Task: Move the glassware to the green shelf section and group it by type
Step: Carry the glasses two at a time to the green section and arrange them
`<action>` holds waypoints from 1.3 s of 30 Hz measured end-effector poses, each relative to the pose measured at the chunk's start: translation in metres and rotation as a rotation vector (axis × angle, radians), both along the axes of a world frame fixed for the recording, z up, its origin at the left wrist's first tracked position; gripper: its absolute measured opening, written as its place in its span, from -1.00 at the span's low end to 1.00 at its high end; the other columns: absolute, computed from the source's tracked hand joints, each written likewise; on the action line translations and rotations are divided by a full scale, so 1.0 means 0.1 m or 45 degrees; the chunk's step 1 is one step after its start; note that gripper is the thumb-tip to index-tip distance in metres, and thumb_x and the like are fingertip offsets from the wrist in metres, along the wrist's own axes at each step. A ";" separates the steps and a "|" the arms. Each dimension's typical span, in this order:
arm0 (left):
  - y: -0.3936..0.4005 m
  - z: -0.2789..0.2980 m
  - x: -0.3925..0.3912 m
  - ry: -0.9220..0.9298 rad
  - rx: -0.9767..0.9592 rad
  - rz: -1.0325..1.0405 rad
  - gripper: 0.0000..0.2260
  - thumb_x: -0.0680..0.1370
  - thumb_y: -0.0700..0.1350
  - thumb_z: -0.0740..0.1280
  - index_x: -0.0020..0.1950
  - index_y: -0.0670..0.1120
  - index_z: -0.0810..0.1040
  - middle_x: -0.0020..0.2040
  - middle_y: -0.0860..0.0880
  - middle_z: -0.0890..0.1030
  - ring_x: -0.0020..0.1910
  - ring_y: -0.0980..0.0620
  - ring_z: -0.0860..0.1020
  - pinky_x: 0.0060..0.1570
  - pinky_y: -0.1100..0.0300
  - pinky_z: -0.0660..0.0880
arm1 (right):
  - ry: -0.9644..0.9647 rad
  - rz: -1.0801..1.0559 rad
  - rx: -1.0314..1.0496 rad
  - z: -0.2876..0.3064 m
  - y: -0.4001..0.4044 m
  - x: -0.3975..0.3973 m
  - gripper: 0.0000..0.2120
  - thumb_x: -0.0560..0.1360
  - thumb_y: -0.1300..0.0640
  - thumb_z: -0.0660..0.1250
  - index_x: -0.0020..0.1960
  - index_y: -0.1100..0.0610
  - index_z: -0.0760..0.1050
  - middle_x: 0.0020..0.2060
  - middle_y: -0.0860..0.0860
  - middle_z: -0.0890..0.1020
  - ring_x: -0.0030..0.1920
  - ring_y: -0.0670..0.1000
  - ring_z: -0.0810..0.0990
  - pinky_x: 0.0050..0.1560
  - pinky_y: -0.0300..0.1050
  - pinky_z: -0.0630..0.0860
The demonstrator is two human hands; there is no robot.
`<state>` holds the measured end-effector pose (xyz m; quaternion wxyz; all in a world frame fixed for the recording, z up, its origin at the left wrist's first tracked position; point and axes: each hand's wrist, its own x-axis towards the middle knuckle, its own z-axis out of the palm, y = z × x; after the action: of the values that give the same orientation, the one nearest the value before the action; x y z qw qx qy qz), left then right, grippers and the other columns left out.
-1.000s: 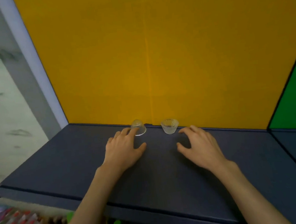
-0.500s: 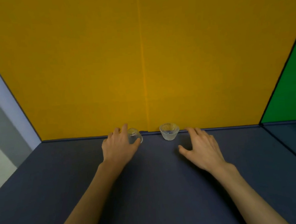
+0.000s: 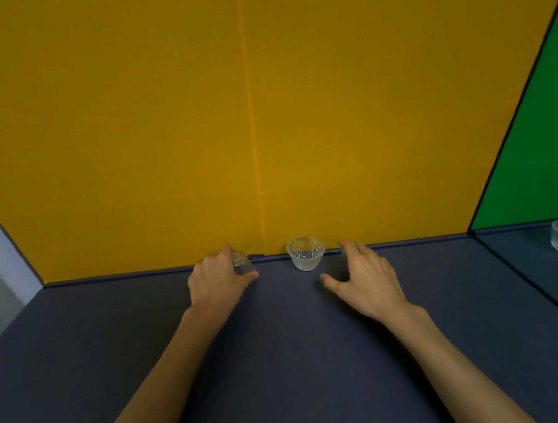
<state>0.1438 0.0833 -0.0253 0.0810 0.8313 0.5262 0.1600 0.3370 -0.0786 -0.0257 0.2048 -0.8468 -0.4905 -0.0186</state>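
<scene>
head view: the ribbed glass cup [image 3: 306, 254] stands upright against the yellow back panel [image 3: 260, 110]. just left of it your left hand [image 3: 218, 281] grips a small glass [image 3: 243, 267]; just right, your right hand [image 3: 369, 279] hovers, fingers spread, holding nothing.

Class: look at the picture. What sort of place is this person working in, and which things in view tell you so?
Probably a shelving unit, perhaps a store or mock-up. A dark shelf board runs under coloured back panels, yellow and green. Small glass cups stand on it; the left hand grips one.
</scene>
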 end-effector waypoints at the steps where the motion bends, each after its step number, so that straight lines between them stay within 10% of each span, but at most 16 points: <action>1: 0.00 0.00 -0.01 -0.015 0.001 0.000 -0.45 0.46 0.30 0.48 0.25 -0.04 0.49 0.12 -0.11 0.64 0.13 -0.19 0.61 -0.05 -0.04 0.56 | 0.022 -0.009 0.005 -0.01 0.01 0.00 -0.26 0.51 -0.27 0.33 0.53 0.11 0.26 0.37 0.04 0.49 0.37 0.10 0.47 0.29 0.04 0.44; 7: -0.10 0.02 -0.12 -0.216 0.022 0.021 -0.41 0.44 0.33 0.48 0.22 -0.06 0.48 0.05 -0.06 0.64 0.06 -0.14 0.61 -0.14 0.05 0.47 | 0.081 -0.003 0.023 -0.06 0.15 -0.02 -0.21 0.45 -0.34 0.37 0.50 0.10 0.30 0.35 0.04 0.53 0.35 0.11 0.49 0.26 0.03 0.46; 16: -0.07 0.16 -0.33 -1.374 -0.762 0.081 -0.34 0.30 0.05 0.67 0.29 -0.07 0.46 0.17 -0.13 0.65 0.00 -0.03 0.71 0.06 0.00 0.68 | 0.146 0.057 0.084 -0.03 0.33 -0.07 -0.23 0.35 -0.40 0.44 0.36 0.06 0.38 0.24 0.03 0.58 0.23 0.13 0.55 0.06 0.01 0.50; 20: -0.13 0.20 -0.44 -1.279 -0.682 0.057 -0.07 0.05 0.26 0.72 0.34 -0.02 0.53 0.25 -0.04 0.64 0.18 -0.04 0.65 0.22 -0.09 0.62 | 0.196 0.058 0.115 -0.04 0.41 -0.10 -0.23 0.35 -0.36 0.48 0.36 0.07 0.38 0.23 0.05 0.59 0.22 0.14 0.56 0.01 -0.01 0.50; 29: -0.30 0.23 -0.49 -1.187 -0.625 -0.023 -0.40 0.31 -0.10 0.69 0.30 -0.03 0.58 0.09 0.08 0.63 0.00 0.17 0.62 -0.17 0.30 0.57 | 0.526 -0.023 0.267 -0.07 0.49 -0.09 -0.33 0.29 -0.23 0.59 0.25 0.08 0.47 0.11 0.00 0.65 0.14 0.09 0.60 0.02 -0.02 0.53; 39: -0.58 0.24 -0.16 -1.034 -0.594 -0.282 -0.25 0.17 -0.04 0.67 0.35 0.08 0.56 0.15 0.11 0.67 0.09 0.19 0.62 0.08 0.19 0.59 | 0.636 -0.045 0.383 0.14 -0.10 -0.03 -0.35 0.25 0.07 0.64 0.22 0.01 0.38 0.03 -0.11 0.55 0.08 -0.03 0.56 0.03 -0.09 0.52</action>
<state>0.1282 0.0253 -0.0016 0.4809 0.7122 0.3822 0.3397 0.3340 -0.0882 -0.0113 0.4423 -0.7937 -0.4017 0.1144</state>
